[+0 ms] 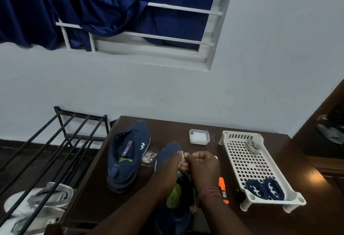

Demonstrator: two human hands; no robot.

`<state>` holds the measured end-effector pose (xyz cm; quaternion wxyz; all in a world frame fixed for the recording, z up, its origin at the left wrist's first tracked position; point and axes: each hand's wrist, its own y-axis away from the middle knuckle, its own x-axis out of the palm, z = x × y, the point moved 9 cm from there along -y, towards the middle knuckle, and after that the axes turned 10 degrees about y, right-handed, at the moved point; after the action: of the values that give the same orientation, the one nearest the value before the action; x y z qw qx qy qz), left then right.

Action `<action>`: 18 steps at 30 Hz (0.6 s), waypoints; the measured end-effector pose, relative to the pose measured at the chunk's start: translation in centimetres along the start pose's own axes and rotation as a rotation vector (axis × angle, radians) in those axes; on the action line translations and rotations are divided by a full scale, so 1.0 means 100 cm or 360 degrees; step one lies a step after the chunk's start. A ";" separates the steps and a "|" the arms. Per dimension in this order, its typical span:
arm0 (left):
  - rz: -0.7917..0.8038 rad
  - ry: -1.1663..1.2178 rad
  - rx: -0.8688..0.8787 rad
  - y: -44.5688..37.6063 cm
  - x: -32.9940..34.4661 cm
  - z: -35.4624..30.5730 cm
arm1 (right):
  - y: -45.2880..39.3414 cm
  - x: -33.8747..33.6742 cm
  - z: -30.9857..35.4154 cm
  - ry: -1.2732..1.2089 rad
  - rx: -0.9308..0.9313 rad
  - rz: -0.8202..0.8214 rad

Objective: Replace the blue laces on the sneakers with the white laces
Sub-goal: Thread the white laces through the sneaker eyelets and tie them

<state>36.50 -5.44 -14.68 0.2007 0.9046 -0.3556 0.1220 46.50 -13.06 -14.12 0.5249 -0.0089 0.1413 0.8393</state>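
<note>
Closest in, both hands sit over the near sneaker (170, 153), which points away with its toe sticking out past the knuckles. The left hand (168, 167) and right hand (202, 166) both have fingers curled tight, pinching a bit of white lace (182, 157) between them right at the shoe's front. An orange marker (223, 190) lies just right of the right wrist. The second sneaker (128, 153) sits to the left, no laces in it. On the right, a white perforated tray (260, 166) holds two coiled blue laces (264, 189) at its near end and another bundled white lace (252, 146) at the far end. Further back there's a small clear box (199, 136) on the dark table (96, 193).
</note>
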 end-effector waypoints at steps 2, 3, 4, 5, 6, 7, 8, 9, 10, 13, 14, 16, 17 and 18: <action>-0.0046 -0.0075 -0.0032 0.004 0.003 -0.002 | 0.004 0.002 0.002 0.0117 -0.0074 0.0029; -0.0050 -0.0113 -0.0050 0.006 0.003 -0.002 | 0.008 0.002 0.006 0.0220 -0.0147 0.0024; -0.0055 -0.0133 -0.0067 0.009 0.003 -0.003 | 0.012 0.003 0.011 0.0360 -0.0268 0.0003; -0.0072 -0.0125 -0.0094 0.010 0.001 -0.002 | 0.018 0.005 0.021 0.0528 -0.0421 -0.0011; -0.0079 -0.0091 -0.0126 0.012 -0.001 -0.001 | 0.026 0.010 0.029 0.0669 -0.0583 -0.0003; -0.0076 -0.0052 -0.0168 0.013 -0.002 0.000 | 0.032 0.017 0.035 0.0773 -0.0716 0.0031; -0.0060 -0.0012 -0.0202 0.013 -0.003 0.000 | 0.037 0.024 0.037 0.0810 -0.0803 0.0087; -0.0045 0.0004 -0.0245 0.013 -0.004 0.002 | 0.039 0.028 0.036 0.0807 -0.0812 0.0154; -0.0039 0.0023 -0.0259 0.012 -0.005 0.002 | 0.038 0.030 0.036 0.0770 -0.0771 0.0221; 0.0028 0.0094 -0.0228 0.009 -0.008 0.005 | 0.032 0.024 0.032 0.0548 -0.0501 0.0396; 0.0044 0.0107 -0.0225 0.009 -0.009 0.006 | 0.032 0.023 0.031 0.0475 -0.0439 0.0439; 0.0077 0.0115 -0.0234 0.010 -0.005 0.007 | 0.031 0.019 0.031 0.0399 -0.0424 0.0418; 0.0095 0.0115 -0.0221 0.009 -0.004 0.007 | 0.031 0.016 0.033 0.0421 -0.0471 0.0361; 0.0099 0.0107 -0.0221 0.011 -0.002 0.006 | 0.032 0.016 0.036 0.0475 -0.0527 0.0341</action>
<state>35.65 -6.33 -14.93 0.2708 0.8724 -0.3843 0.1337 43.41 -12.11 -10.18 0.3977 -0.2035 0.0780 0.8913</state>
